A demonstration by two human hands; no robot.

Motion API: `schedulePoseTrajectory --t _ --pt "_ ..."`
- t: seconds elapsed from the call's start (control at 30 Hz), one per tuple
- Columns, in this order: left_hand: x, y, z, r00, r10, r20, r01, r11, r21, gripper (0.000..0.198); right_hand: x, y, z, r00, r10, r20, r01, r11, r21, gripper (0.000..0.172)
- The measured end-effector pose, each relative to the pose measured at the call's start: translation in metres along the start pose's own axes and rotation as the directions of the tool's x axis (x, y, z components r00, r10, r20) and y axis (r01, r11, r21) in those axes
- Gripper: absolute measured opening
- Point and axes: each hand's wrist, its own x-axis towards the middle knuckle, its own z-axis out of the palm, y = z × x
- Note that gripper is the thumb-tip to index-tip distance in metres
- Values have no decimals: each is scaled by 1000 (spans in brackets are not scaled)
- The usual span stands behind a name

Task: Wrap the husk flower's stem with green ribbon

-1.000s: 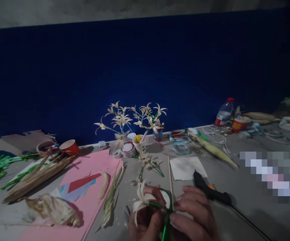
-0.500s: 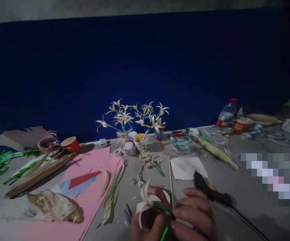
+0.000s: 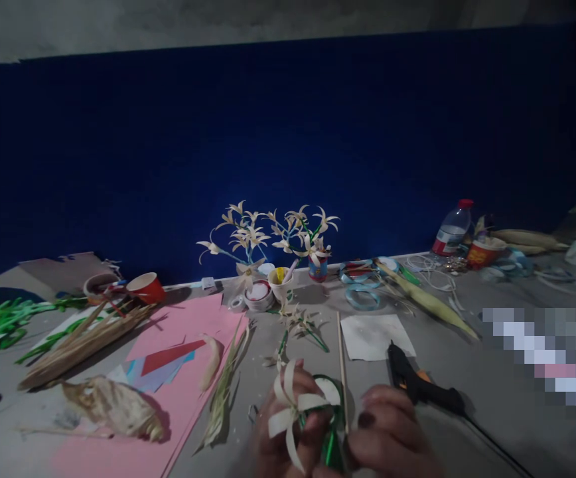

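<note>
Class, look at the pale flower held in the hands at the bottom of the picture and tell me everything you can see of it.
The cream-coloured handmade flower has long, narrow, curling petals that look like dried husk or leaf strips. It sits atop a thin green-wrapped stem running down out of view. The left hand holds it from below and the right hand meets the stem beside it. It is raised just above the grey table, slightly blurred.

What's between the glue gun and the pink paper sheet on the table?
In the head view, a thin wooden stick and loose flower sprigs lie on the grey table between the glue gun and the pink paper.
</note>
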Motion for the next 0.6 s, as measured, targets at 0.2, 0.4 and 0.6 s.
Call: schedulePoseTrajectory --t 0.2,0.4,0.6 --pt "13 2 -13 984 158 83 -162 986 48 22 11 6 -5 983 134 128 -155 972 177 44" --pt "12 3 -17 915 348 206 -379 916 134 7 -11 0 15 957 223 -187 -175 955 240 21" --pt "6 -8 -18 896 380 230 -415 900 131 7 -6 -12 32 838 414 -355 -284 887 364 7"
